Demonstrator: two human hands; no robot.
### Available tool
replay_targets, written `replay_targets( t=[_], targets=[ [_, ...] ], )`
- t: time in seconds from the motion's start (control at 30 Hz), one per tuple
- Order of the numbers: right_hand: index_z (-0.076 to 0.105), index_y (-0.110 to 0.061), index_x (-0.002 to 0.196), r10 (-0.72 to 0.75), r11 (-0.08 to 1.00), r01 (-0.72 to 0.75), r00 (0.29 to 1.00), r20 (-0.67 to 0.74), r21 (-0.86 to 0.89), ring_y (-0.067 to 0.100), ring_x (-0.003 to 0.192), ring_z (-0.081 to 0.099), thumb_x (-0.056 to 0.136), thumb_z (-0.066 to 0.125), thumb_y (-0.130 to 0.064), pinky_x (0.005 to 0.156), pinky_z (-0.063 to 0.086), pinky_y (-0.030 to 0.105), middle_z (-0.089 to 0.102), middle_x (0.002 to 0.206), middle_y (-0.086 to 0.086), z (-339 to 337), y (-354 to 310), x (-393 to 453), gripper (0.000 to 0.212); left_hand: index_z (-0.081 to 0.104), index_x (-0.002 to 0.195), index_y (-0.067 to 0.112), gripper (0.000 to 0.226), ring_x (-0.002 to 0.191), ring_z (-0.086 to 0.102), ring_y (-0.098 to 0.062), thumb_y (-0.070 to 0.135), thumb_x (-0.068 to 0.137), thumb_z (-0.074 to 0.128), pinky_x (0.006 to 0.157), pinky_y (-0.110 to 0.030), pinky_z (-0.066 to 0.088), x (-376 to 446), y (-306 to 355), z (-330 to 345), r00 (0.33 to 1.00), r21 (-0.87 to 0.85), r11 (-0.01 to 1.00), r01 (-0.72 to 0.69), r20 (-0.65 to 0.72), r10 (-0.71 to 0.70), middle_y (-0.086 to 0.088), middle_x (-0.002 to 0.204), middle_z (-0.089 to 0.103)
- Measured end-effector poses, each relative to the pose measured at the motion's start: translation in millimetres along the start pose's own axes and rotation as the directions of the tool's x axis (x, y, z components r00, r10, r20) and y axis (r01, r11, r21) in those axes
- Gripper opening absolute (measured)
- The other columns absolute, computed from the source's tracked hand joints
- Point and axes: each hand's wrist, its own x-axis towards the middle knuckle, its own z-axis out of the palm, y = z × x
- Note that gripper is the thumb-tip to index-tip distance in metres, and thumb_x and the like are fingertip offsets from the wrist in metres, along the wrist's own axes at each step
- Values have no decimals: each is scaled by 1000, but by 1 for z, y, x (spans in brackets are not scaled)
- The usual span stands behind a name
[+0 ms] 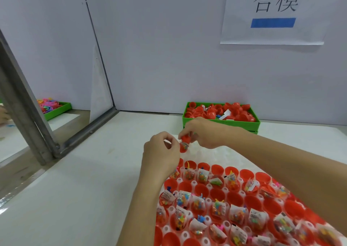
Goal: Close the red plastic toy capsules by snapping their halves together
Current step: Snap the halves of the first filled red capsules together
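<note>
My left hand (161,148) pinches a red capsule bottom half (183,147) with a small toy packet inside it. My right hand (201,133) holds a red capsule top half (185,138) just above it, the two halves touching at an angle over the table. Below them lies a white holder tray (206,201) whose wells hold several red open capsule halves (201,188), many with clear bagged toys (183,198) in them. My forearms cross over the tray.
A green bin (221,122) full of loose red capsule halves stands at the back, against the white wall. Another green bin (58,109) with coloured toys sits far left behind a grey metal frame (28,114). White tabletop (93,180) spreads to the left.
</note>
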Motion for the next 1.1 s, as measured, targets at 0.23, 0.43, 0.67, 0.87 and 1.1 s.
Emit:
replay_targets(
  t=[0.23, 0.43, 0.67, 0.87, 1.1],
  targets=[
    [67, -20, 124, 61, 994, -52, 994, -89, 92, 7, 96, 64, 94, 51, 8, 86, 57, 33, 70, 112, -3, -21, 7, -37, 44, 48, 122, 28, 41, 90, 57, -8, 24, 88, 69, 60, -10, 40, -8, 12, 7, 994, -10, 999, -34, 107, 35, 7, 114, 56],
    [67, -24, 124, 161, 975, -143, 982, -97, 170, 0, 91, 60, 99, 55, -7, 83, 51, 19, 68, 109, -12, -36, 11, -105, 33, 45, 134, 30, 69, 113, 54, -8, 42, 76, 81, 87, -18, 43, -29, 36, 26, 978, -30, 985, -170, 119, 173, 12, 123, 54],
    [68, -35, 118, 303, 927, -250, 938, -168, 280, -8, 94, 56, 99, 56, -16, 78, 47, 13, 64, 93, -25, -26, 14, -188, 29, 48, 129, 38, 70, 98, 57, 6, 46, 70, 84, 73, -6, 46, -61, 55, 53, 906, -120, 957, -264, 309, 289, 22, 113, 58],
    [68, -40, 114, 342, 894, -242, 913, -225, 376, -2, 96, 57, 98, 56, -15, 81, 46, 15, 63, 94, -21, -2, 13, -227, 32, 63, 112, 35, 40, 87, 66, 4, 31, 77, 82, 81, -13, 54, -75, 60, 69, 861, -207, 945, -253, 397, 317, 16, 96, 68],
    [67, -41, 116, 364, 861, -168, 863, -351, 480, 5, 90, 61, 97, 58, -22, 74, 45, 14, 60, 94, -18, 23, 8, -244, 29, 71, 89, 31, 18, 78, 68, 0, 24, 77, 83, 73, -13, 53, -79, 61, 74, 832, -267, 928, -259, 426, 355, 21, 82, 71]
  ],
)
